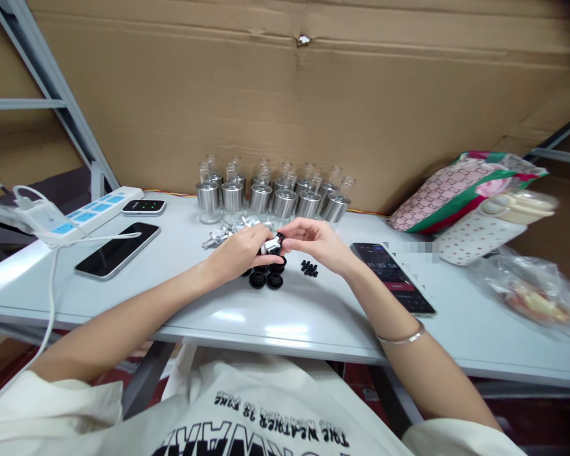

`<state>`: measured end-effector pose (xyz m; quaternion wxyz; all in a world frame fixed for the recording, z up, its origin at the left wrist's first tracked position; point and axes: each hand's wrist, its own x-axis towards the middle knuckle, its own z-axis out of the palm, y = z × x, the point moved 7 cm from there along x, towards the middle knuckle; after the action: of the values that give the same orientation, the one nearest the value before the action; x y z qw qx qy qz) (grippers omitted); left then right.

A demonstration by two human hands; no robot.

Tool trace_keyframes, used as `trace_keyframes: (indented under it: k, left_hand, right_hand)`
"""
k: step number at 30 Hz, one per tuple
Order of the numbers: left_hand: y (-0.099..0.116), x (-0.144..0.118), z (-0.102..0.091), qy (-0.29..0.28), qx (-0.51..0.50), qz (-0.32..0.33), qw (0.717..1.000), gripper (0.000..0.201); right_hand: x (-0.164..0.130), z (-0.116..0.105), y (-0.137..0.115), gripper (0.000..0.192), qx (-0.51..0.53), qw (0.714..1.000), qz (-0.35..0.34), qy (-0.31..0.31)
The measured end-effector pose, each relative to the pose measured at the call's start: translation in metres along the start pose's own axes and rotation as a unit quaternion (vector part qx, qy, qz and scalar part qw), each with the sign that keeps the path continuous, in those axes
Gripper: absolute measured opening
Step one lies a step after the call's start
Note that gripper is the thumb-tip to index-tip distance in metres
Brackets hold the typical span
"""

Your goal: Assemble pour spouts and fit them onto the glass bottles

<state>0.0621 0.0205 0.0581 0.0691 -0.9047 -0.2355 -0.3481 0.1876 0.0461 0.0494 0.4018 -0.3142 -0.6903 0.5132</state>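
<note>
My left hand is closed around a silver metal pourer spout above the table. My right hand meets it from the other side, thumb and fingers pinching a small black piece at the spout's end. Whether the two parts are joined is hidden by my fingers. Below the hands lie several round black stoppers, partly covered by my left hand. More silver spouts are heaped behind my left hand. A little group of tiny black caps sits under my right wrist.
Several steel-sleeved glass bottles stand in rows before the cardboard wall. At left are a power strip, a dark phone and a small device. A timer phone, dotted flask and plastic bag lie right.
</note>
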Motion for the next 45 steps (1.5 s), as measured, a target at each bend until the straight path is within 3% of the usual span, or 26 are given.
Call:
trace_keyframes:
  k: [6,13,23,31,45]
  left_hand:
    - [-0.001,0.001,0.0,-0.001,0.036,-0.002,0.999,0.051]
    - [-0.011,-0.003,0.005,-0.031,0.084,-0.052,0.995,0.048]
    - [-0.006,-0.002,0.0,-0.007,0.068,-0.059,0.996,0.048]
    - [-0.001,-0.002,0.0,-0.005,0.08,-0.017,0.997,0.051]
    - [0.006,-0.001,-0.002,0.013,0.117,0.041,0.992,0.03]
  right_hand:
    - [0.002,0.002,0.002,0.024,0.008,1.0,-0.003,-0.002]
    - [0.002,0.006,0.007,0.027,0.017,1.0,0.015,-0.007]
    - [0.003,0.008,0.005,0.031,0.034,0.999,0.001,0.006]
    - [0.001,0.007,0.006,0.031,0.032,0.999,0.005,0.008]
    - [0.002,0.005,0.003,0.028,0.015,1.0,-0.006,0.019]
